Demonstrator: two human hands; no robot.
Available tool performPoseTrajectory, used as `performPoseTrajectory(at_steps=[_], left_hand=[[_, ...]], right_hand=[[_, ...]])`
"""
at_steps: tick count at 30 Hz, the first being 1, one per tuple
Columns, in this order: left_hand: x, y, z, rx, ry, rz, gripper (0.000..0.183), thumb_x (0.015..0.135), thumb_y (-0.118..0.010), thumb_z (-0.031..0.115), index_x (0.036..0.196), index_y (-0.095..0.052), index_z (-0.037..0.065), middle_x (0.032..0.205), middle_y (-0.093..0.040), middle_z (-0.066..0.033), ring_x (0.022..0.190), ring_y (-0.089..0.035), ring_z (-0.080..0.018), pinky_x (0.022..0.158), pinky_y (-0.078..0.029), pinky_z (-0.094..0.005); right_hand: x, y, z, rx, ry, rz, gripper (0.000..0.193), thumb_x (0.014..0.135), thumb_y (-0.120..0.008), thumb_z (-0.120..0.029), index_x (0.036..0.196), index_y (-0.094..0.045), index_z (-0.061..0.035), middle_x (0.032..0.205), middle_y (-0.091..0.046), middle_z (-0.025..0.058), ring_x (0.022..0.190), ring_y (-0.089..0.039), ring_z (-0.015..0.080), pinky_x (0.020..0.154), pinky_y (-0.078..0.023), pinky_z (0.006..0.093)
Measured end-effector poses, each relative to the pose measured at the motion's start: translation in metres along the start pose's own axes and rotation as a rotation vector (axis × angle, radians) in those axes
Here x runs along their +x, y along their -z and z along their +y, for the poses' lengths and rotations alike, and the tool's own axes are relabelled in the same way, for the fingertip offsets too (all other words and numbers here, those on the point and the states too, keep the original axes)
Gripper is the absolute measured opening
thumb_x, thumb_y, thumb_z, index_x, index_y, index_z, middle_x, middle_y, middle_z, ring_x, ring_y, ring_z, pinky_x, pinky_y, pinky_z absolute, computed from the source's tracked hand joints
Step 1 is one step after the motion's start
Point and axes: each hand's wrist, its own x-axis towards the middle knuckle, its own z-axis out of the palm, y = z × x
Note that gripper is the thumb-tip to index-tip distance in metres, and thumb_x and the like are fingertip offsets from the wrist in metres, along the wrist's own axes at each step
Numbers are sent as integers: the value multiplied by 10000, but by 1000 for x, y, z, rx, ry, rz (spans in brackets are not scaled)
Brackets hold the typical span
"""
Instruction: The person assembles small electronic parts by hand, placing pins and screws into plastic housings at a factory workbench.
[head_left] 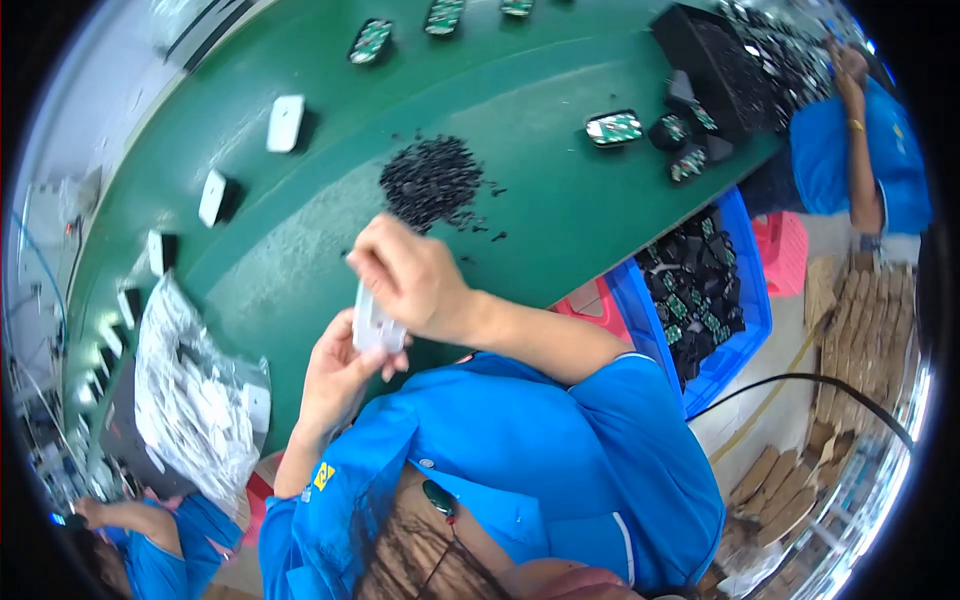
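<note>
My left hand (338, 366) grips a small white plastic housing (376, 330) from below, thumb across its near end. The housing is tilted up just over the table's near edge, in front of my chest. Over its upper end my right hand (412, 278) is curled with the fingers closed. Whatever those fingertips pinch is hidden. A pile of small black parts (432, 182) lies on the green table (530, 230) just beyond my right hand, with a few pieces scattered around it.
White housings (287, 123) stand in a curving row at left, beside a clear bag of white pieces (190, 370). Black cases with green circuit boards (613, 128) sit on the table. A blue crate (757, 310) of such parts is at right. Co-workers (868, 150) sit at both sides.
</note>
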Motion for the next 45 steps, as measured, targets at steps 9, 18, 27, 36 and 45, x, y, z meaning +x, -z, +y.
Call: performPoseTrajectory(at_steps=[9,18,27,36,45], left_hand=[[38,3,6,-114,-274,245,238,980,-500,161,1087,-526,-50,968,-635,-154,758,-662,-195,667,-565,-289],[39,-5,2,-52,-335,248,167,956,-518,72,1070,-539,-48,878,-615,-99,746,-650,-132,689,-530,-251],[45,-10,-4,162,-587,401,69,907,-555,-6,957,-584,-44,866,-559,-66,709,-625,-121,612,-516,-234],[47,1,-9,331,-569,344,78,926,-554,27,982,-564,-26,932,-539,-74,699,-603,-116,578,-495,-226],[43,0,-3,199,-450,278,98,938,-561,79,971,-564,-14,887,-522,-47,688,-601,-107,556,-474,-213]], right_hand=[[13,27,-9,-111,71,18,122,763,-700,3,848,-617,-24,791,-572,87,692,-526,218,608,-423,317],[13,23,-13,-278,82,-203,109,799,-681,-103,789,-580,-64,749,-557,48,674,-512,223,606,-366,347],[12,13,-12,-454,170,-163,164,733,-685,-52,745,-522,-67,706,-493,49,638,-471,225,567,-353,365],[6,15,-4,-327,126,-179,173,741,-689,-36,750,-517,-53,690,-464,62,609,-441,234,532,-351,355],[13,35,-11,-111,-197,-201,321,740,-751,-98,1027,-618,-45,900,-544,35,688,-429,111,612,-381,242]])
